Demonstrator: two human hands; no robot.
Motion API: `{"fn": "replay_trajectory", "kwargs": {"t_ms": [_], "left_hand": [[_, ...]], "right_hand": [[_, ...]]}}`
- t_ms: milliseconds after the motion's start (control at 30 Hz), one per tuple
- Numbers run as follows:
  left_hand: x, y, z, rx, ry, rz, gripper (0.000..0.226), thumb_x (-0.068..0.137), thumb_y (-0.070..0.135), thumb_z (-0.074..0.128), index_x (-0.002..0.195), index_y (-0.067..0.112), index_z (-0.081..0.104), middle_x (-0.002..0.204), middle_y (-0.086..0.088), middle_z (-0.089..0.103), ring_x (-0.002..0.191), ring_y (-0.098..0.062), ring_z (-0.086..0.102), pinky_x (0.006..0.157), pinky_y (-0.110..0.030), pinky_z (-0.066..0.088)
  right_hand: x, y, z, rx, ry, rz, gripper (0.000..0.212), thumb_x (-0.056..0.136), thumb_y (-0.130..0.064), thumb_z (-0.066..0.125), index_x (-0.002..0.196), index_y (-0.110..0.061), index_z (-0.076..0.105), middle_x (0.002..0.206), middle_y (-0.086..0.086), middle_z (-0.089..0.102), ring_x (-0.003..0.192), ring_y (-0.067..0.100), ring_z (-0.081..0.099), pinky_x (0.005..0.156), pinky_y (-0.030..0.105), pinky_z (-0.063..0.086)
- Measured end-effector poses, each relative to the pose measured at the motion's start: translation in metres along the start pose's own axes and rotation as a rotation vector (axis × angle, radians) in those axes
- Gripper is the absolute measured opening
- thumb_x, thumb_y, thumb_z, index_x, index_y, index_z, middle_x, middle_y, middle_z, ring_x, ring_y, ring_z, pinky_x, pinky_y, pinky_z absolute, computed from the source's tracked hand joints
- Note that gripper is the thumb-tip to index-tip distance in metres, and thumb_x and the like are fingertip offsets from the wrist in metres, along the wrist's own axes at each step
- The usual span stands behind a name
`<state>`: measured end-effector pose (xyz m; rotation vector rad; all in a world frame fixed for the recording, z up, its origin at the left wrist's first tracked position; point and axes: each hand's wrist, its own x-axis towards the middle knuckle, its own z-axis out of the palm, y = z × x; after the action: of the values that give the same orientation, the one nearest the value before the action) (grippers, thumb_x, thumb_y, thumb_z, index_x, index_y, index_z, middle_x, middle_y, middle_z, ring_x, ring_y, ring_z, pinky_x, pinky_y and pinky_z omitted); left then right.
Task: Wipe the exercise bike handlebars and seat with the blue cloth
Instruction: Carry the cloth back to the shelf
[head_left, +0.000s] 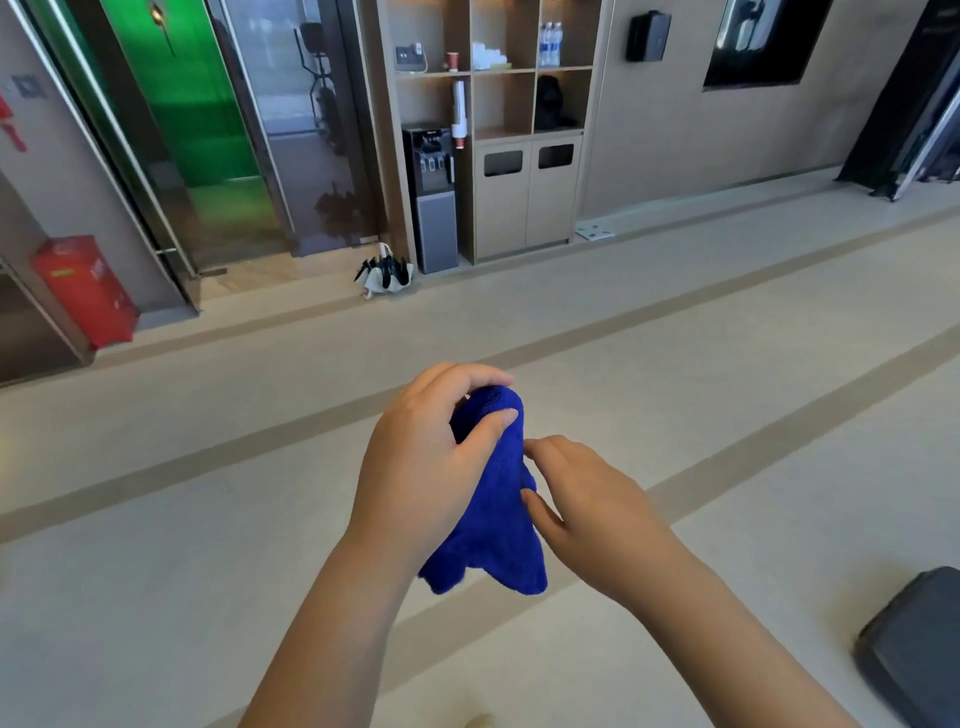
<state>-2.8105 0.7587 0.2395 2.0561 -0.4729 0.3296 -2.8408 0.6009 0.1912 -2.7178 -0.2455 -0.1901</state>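
Observation:
The blue cloth hangs bunched in front of me over the floor. My left hand grips its upper part, with the fingers and thumb curled round the top. My right hand is beside the cloth on the right, its fingertips touching the fabric with the fingers loosely bent. The exercise bike's handlebars and seat are not in view.
A dark grey object lies on the floor at the lower right. Ahead stand a shelf unit with cabinets, a water dispenser, a folded umbrella and a red box by the glass doors.

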Motion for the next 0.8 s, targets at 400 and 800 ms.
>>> {"fn": "replay_trajectory", "kwargs": {"t_ms": [400,800], "left_hand": [[0.232,-0.066,0.070,-0.114,-0.098,0.001,0.025,0.086,0.016,0.066,0.097,0.038,0.065,0.098,0.023,0.061,0.098,-0.003,0.059,0.084,-0.031,0.052],[0.433,-0.099,0.200,-0.014,-0.110,-0.002,0.022,0.087,0.018,0.065,0.098,0.037,0.065,0.097,0.024,0.061,0.097,0.002,0.057,0.081,-0.016,0.047]], "right_hand": [[0.210,0.114,-0.013,0.006,0.037,0.132,0.040,0.098,-0.037,0.041,0.137,-0.032,0.034,0.131,-0.015,0.046,0.118,0.007,0.044,0.081,0.021,0.039],[0.390,0.291,-0.035,0.069,0.015,0.128,0.041,0.097,-0.039,0.043,0.137,-0.032,0.036,0.133,-0.015,0.046,0.119,0.007,0.046,0.082,0.024,0.042]]}}
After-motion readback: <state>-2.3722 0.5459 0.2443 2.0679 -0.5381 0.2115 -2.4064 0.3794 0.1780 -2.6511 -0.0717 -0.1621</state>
